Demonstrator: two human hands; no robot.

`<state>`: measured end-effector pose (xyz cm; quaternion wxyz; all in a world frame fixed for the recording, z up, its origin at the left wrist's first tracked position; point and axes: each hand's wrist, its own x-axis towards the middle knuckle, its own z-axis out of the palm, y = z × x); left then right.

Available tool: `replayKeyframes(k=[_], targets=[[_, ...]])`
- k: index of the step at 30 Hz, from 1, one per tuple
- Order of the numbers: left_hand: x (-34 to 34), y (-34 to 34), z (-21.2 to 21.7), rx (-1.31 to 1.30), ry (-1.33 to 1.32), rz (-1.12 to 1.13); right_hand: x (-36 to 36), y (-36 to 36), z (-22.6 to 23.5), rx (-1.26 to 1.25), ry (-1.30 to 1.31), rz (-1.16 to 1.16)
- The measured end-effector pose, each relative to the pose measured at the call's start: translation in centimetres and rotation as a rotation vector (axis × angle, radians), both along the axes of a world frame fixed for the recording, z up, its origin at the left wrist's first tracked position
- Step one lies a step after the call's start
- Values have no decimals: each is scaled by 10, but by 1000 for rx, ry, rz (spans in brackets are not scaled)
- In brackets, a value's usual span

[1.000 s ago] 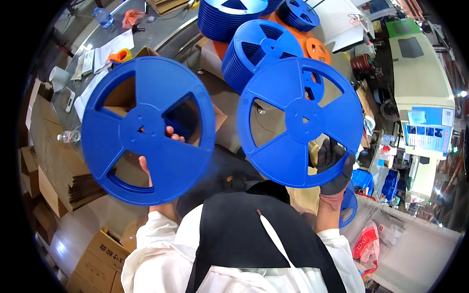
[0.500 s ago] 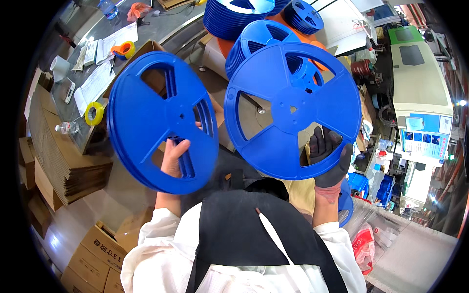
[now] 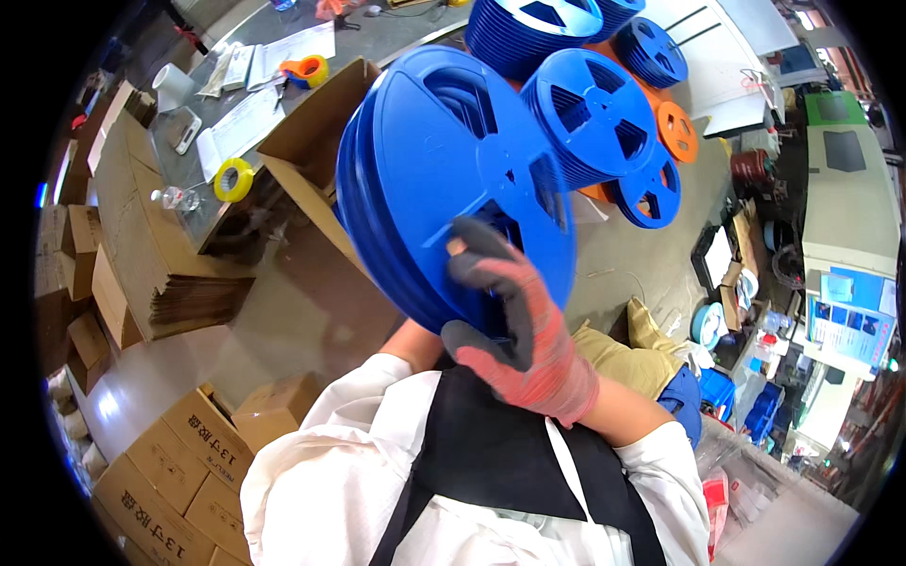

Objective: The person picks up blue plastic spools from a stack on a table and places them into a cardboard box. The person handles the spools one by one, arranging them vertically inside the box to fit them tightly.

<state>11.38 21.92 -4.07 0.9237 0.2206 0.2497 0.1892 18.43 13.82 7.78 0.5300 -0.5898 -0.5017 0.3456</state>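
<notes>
A stack of large blue plastic reels [image 3: 434, 160] is held up in front of me, its faces tilted. My right hand [image 3: 528, 330], in a red and black glove, is on the front reel. Its fingers curl at the reel's cut-out windows and its thumb lies by the lower rim. My bare left hand [image 3: 422, 341] comes up under the stack from the left; the reels hide its fingers. An open cardboard box [image 3: 316, 141] stands just behind the reels on the left.
More blue reels [image 3: 590, 108] are stacked beyond, beside an orange reel [image 3: 677, 132]. At the left, a grey table [image 3: 222, 212] bears papers and yellow tape [image 3: 233, 179]. Flattened cardboard [image 3: 142, 226] is piled beside it. Closed cartons [image 3: 179, 462] stand at lower left, and a beige sack [image 3: 623, 358] is at my right.
The single reel in my right hand has come left against the stack in my left hand. My right hand has crossed to its face. The view has swung left, bringing the open box nearer the reels.
</notes>
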Motion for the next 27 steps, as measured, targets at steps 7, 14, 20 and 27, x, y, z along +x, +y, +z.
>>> replayKeyframes(k=[7, 14, 20, 27], targets=[[-46, -1, 12, -250, -196, -45, -31, 15, -14, -128, 229, 146], [-45, 3, 4, -312, -310, -27, -40, 13, -20, -119, 627, 100], [-9, 23, -44, -216, -526, 4, 38, -17, -9, 274, 293, -143], [-47, 43, -80, -190, -219, 185, 100, -92, -50, 103, 614, -620]])
